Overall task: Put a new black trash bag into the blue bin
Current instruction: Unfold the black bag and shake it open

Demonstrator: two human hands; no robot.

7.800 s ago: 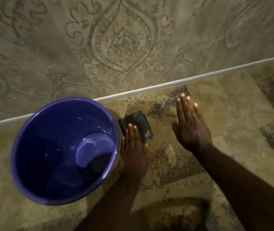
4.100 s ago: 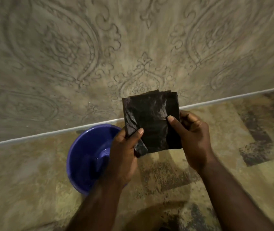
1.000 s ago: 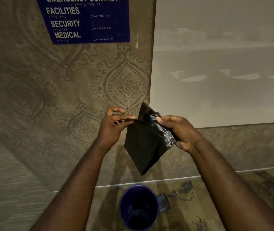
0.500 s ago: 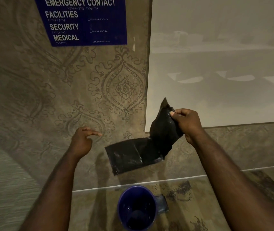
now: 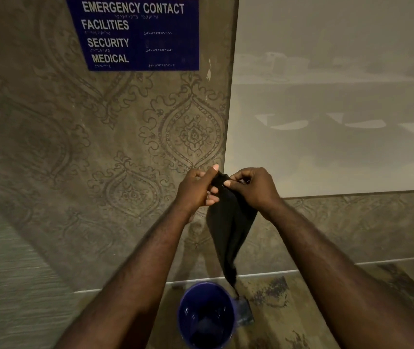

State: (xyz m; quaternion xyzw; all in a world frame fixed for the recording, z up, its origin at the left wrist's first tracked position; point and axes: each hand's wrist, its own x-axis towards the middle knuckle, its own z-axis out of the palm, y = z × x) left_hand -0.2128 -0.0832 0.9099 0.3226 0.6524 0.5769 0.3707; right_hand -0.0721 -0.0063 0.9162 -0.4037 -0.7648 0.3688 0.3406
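The black trash bag [image 5: 228, 230] hangs unfolded in a long narrow drape in front of the wall. My left hand [image 5: 197, 188] and my right hand [image 5: 253, 188] both pinch its top edge, close together at chest height. The bag's lower tip dangles just above and to the right of the blue bin [image 5: 206, 314], which stands upright on the floor far below my hands. The bin's inside looks dark and holds no liner.
A second folded black bag [image 5: 245, 312] lies on the patterned carpet [image 5: 301, 311] right of the bin. A patterned wall [image 5: 100, 172] with a blue emergency contact sign [image 5: 135, 34] stands behind, and a pale glossy panel [image 5: 326, 122] to the right.
My left hand has come back from the left and taken hold of the bag's top beside my right hand. The bag has fallen from a half-folded shape into a long hanging drape.
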